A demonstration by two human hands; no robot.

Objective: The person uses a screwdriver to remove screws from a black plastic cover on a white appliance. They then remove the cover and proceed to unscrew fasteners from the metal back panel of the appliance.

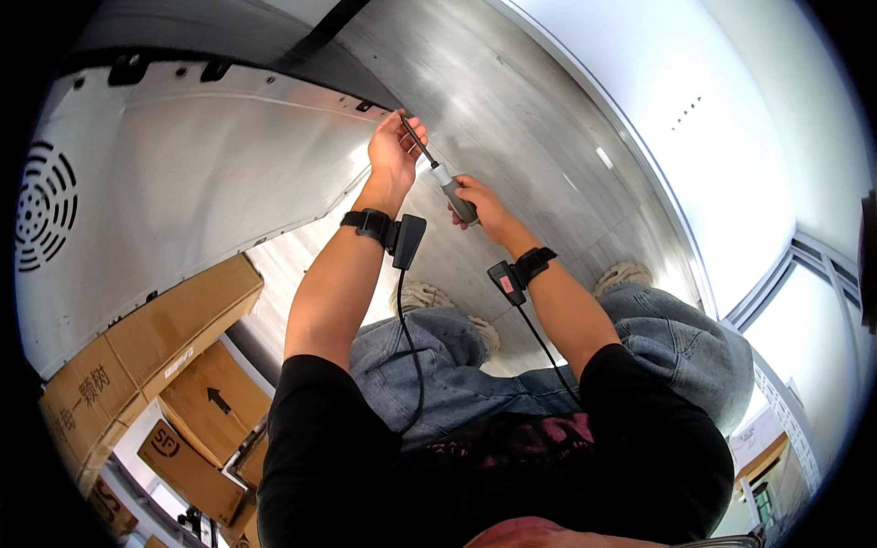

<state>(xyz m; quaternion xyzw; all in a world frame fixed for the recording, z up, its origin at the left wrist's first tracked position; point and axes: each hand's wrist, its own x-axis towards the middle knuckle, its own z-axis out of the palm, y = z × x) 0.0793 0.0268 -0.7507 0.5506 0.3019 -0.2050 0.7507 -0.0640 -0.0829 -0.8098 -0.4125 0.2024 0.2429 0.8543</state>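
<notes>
My right hand is wrapped round the handle of a screwdriver, which has a grey grip and a light collar. Its dark shaft slants up and to the left. My left hand is closed with curled fingers about the shaft's tip; whatever they pinch there is too small to make out. Both hands are close to the far right corner of a large metal panel, the side of a cabinet-like housing with slots along its upper edge. The screwdriver's tip is partly hidden by my left fingers.
Cardboard boxes stand at the lower left, next to round vent slots in the panel. A white wall or cabinet rises on the right. Grey wood-look floor lies between. Black cables hang from both wrist straps.
</notes>
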